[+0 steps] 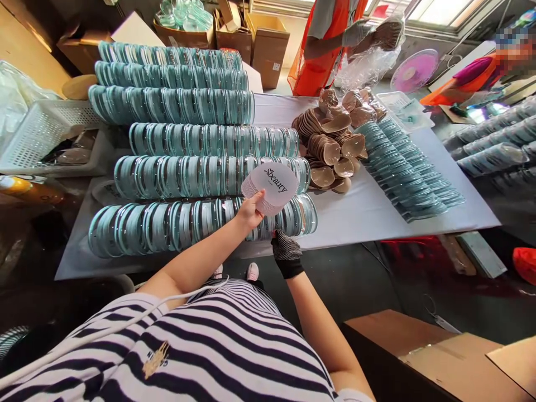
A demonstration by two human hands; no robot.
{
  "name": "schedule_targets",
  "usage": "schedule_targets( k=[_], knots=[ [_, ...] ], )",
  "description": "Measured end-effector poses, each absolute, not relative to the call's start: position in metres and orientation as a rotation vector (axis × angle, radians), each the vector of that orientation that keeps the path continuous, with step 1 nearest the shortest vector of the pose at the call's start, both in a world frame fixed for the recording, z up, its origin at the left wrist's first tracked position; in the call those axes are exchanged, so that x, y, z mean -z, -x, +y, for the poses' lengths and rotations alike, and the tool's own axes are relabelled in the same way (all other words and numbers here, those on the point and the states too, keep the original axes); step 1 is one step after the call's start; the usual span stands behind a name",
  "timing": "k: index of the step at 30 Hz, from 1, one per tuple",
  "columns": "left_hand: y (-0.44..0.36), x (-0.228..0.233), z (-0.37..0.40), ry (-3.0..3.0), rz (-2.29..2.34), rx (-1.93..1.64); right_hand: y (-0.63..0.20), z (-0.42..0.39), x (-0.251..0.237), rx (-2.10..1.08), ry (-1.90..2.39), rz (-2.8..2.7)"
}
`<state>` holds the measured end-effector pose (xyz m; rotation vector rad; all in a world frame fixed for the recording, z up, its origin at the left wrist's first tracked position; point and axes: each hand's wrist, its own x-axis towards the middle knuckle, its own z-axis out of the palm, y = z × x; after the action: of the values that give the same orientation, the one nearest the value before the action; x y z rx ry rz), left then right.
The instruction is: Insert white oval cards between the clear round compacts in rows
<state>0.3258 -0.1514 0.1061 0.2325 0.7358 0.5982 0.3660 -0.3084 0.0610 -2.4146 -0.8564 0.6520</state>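
— Left hand pinches the fanned card stack, twelve o'clock from the striped shirt; right hand curls by the nearest disc row, grip hidden.
— Why fanned?
— Likely keeps edges separable.

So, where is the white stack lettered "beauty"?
In the head view, the white stack is central, in the left hand, over the right part of the nearest teal rows.

Daylight is let in by the windows beyond the worktop's far edge, where the panes are washed nearly white. Small glints are thrown back by the shiny stacked rows. Below the near edge, the floor is sunk in shadow. The outer margins are stretched by wide-angle distortion.
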Motion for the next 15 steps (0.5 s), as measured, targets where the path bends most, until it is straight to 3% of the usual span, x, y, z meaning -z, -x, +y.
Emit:
schedule_targets(
  k=[4,9,12,15],
  knots=[
    [-0.325,-0.105,-0.155,-0.291,0.711,-0.635,-0.36,-0.301,-0.055,-1.032,1.931,-0.473],
    [-0.324,-0.099,-0.161,-0.367,0.643,-0.649,-0.353,-0.304,-0.06,-1.268,1.636,-0.499],
    [-0.327,-0.098,-0.163,-0.392,0.616,-0.679,-0.37,-0.31,-0.072,-1.252,1.701,-0.551],
    [-0.329,-0.103,-0.164,-0.423,0.629,-0.688,-0.405,-0.306,-0.092,-0.851,1.866,-0.577]
  ],
)
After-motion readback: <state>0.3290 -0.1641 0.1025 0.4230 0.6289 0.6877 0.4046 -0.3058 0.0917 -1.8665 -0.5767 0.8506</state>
